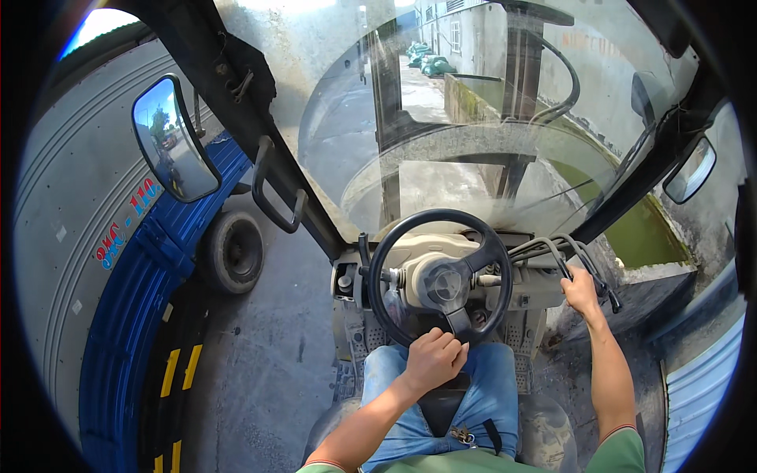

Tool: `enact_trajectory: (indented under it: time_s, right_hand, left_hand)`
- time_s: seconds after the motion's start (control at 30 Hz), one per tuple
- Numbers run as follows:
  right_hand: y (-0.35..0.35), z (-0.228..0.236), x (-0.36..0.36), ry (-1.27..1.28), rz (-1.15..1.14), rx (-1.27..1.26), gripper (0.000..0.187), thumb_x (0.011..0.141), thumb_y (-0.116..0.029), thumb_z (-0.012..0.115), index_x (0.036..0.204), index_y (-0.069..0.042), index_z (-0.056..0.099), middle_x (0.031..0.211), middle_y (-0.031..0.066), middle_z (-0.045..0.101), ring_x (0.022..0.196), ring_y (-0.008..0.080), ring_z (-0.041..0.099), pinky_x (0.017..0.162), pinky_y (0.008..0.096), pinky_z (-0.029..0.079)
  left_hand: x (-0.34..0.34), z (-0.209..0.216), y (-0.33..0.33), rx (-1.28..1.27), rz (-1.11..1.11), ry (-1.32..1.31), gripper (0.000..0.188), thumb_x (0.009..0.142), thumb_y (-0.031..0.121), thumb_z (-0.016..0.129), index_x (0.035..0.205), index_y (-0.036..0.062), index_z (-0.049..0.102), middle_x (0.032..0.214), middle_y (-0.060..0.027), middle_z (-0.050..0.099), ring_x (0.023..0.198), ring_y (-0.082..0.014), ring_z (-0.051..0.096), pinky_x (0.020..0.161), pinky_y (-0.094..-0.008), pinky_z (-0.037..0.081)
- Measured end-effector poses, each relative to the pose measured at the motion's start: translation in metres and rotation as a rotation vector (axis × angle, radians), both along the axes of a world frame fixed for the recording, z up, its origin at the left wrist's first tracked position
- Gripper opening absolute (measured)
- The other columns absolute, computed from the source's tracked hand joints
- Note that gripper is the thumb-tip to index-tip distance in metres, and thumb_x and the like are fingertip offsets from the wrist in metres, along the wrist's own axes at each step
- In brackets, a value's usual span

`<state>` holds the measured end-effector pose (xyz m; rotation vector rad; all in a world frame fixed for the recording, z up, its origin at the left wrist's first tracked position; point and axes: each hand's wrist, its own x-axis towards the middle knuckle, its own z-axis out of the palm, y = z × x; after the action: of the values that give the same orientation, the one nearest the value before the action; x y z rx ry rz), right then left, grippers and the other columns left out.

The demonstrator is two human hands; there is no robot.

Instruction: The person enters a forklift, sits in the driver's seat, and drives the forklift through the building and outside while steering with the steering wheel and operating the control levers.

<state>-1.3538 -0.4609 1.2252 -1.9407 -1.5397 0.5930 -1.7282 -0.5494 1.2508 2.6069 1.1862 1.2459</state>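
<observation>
In front of me is a black steering wheel [505, 276] on a beige column. My left hand [436, 359] is closed at the bottom of its rim, knuckles up; the fingers hide the part they grip. To the right of the wheel, several bent metal control levers [550, 246] with black handles rise from the dashboard. My right hand [582, 290] is wrapped round one lever's handle, with the arm stretched forward. Other black lever ends [614, 301] stick out just right of that hand.
Through the dusty windshield [465, 177] a dark upright mast [388, 118] shows. A blue and grey truck [130, 276] stands close on the left, its wheel [234, 252] beside the cab. On the right are a low-walled trough of green water [646, 236] and a concrete wall. Green sacks [434, 65] lie far ahead.
</observation>
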Motion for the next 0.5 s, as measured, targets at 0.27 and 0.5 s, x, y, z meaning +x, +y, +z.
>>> enact_trajectory:
  time_s: [0.27,0.5]
  right_hand:
    - [-0.017,-0.016,0.012,-0.02,0.011,0.09,0.03,0.082,-0.012,0.058,0.107,0.002,0.066,0.07,0.0199,0.066,0.063,0.0335,0.065,0.061,0.0441,0.051]
    - [-0.028,0.002,0.013,-0.029,0.013,0.116,0.029,0.083,-0.014,0.061,0.106,0.001,0.065,0.085,0.0302,0.066,0.088,0.0504,0.065,0.076,0.053,0.05]
  left_hand:
    - [-0.063,0.022,0.031,0.033,0.214,-0.072,0.03,0.081,0.005,0.074,0.062,0.0045,0.051,0.063,-0.0096,0.054,0.059,-0.0303,0.052,0.052,-0.0405,0.043]
    - [-0.075,0.054,0.106,0.052,0.348,-0.136,0.029,0.087,0.009,0.07,0.064,0.003,0.053,0.063,-0.0126,0.053,0.061,-0.0333,0.052,0.054,-0.0449,0.04]
